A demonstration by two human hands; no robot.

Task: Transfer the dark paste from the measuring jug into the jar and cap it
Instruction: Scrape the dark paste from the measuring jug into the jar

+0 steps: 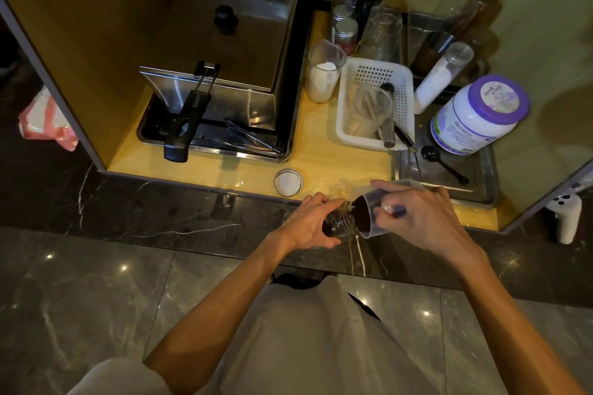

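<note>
Tilting measuring jug (373, 218) gripped in right hand (420, 218), dark paste (361, 213) at its mouth, left hand (308, 224) clasping tilted jar (340, 224), lid (287, 182) on counter (321, 151)

Fryer: a steel deep fryer (231, 51) stood at the desk's back left, its black basket handle (186, 119) hanging over the front.
Basket: a white perforated basket (373, 74) held a clear cup (369, 112).
Tub: a white tub with a purple lid (478, 115) lay tilted on a metal tray (481, 183).
Scoop: a black scoop (442, 163) lay on that tray.
Powder: a clear cup of white powder (324, 77) stood just beside the basket.
</note>
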